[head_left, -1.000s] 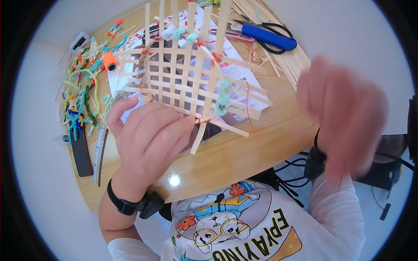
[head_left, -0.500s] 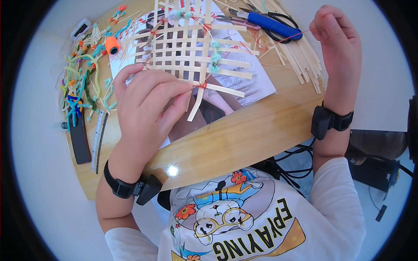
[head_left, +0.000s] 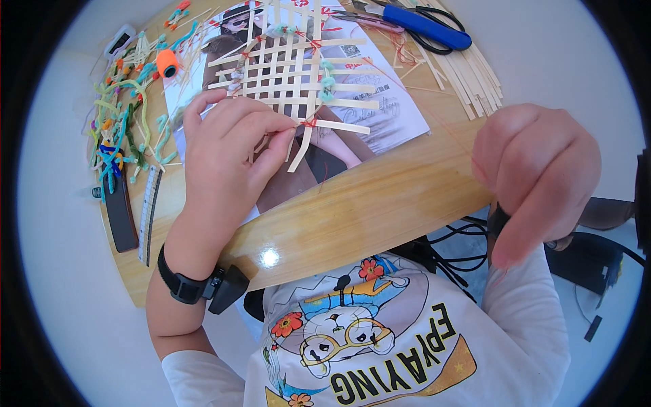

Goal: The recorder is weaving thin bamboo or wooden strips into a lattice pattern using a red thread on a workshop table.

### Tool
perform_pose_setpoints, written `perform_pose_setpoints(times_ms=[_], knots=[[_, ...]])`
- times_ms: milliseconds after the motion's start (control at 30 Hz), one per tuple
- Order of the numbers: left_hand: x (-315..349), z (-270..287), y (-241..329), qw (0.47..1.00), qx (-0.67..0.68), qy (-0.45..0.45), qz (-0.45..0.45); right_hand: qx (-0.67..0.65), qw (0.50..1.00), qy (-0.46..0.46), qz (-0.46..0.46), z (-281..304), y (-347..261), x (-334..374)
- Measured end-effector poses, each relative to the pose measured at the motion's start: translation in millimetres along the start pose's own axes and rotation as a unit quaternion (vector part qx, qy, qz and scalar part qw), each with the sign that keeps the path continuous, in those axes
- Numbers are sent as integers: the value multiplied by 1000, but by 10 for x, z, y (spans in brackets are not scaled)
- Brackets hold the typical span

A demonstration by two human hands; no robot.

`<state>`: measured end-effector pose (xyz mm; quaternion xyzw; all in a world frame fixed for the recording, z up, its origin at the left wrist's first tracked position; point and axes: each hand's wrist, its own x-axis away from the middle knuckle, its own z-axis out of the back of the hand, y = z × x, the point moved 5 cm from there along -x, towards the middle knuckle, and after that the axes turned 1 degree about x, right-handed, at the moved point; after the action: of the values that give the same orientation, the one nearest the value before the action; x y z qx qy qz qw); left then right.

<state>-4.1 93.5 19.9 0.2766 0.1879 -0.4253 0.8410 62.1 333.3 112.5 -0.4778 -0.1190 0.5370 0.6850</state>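
Note:
My left hand is closed in a pinch at the near edge of a woven lattice of pale flat strips, beside a red thread knot tied where two strips cross. The lattice bears a ring with light-blue fuzzy tufts and further red ties. My right hand is raised at the right, closed into a fist and somewhat blurred. A fine red thread runs faintly across the table to it; the exact grip is hidden by the curled fingers.
Under the lattice lies a printed sheet on the wooden table. Loose strips, a blue-handled tool and black-handled scissors lie far right. At left are coloured pipe-cleaner pieces, an orange spool, a ruler and a dark bar.
My right hand has come down and nearer from its high place at the right, turning over into a fist. The lattice and my left hand have shifted slightly; the left pinch stays.

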Motion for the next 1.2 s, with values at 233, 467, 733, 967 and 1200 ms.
perform_pose_setpoints(times_ms=[233, 467, 733, 967, 1200], knots=[[10, -21, 78, 1000, -4, -5, -18, 41, 957, 286, 5, 261, 70, 101], [-4, 25, 94, 1000, 7, 22, -13, 108, 820, 493, -269, 538, 565, 522], [14, 40, -34, 998, 3, 37, 47, 102, 886, 269, -362, 446, 674, 578], [18, 26, -166, 995, 28, 36, 92, 47, 906, 235, -350, 368, 653, 601], [23, 15, -175, 995, 27, 35, 93, 6, 903, 181, -390, 406, 701, 655]])
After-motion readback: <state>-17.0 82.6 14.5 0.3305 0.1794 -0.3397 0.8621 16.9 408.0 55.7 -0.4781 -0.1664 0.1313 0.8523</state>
